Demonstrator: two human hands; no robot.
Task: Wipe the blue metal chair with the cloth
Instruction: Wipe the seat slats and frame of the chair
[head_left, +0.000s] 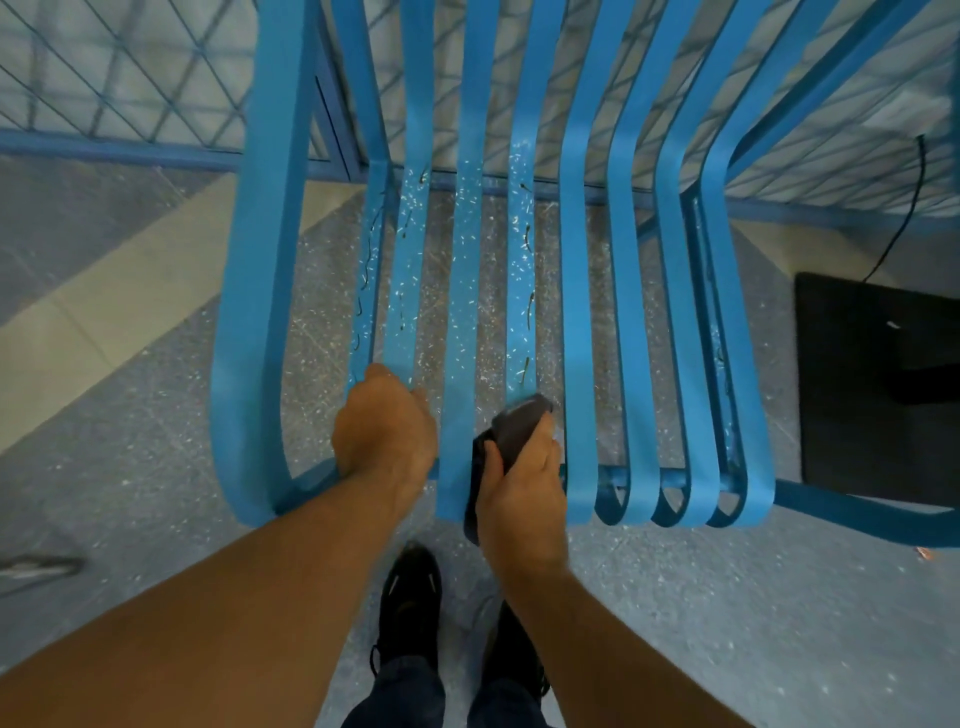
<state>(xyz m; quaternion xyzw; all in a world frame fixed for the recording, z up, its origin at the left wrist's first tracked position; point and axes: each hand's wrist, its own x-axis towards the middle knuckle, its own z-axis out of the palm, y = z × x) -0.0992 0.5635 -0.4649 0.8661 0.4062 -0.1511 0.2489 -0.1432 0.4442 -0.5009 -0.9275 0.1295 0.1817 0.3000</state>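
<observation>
Standing on the floor (130, 493), the chair (576, 312) is filling the view. The left hand (384, 431) is gripping a slat at the seat's front edge, fingers curled round it. The right hand (524, 488) is pressing the cloth (519, 423), clutched in its fingers, onto a middle slat.

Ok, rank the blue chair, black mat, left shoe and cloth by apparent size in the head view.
1. blue chair.
2. black mat, cut by the frame edge.
3. left shoe and cloth: near alike, the cloth partly hidden in the right hand.
</observation>
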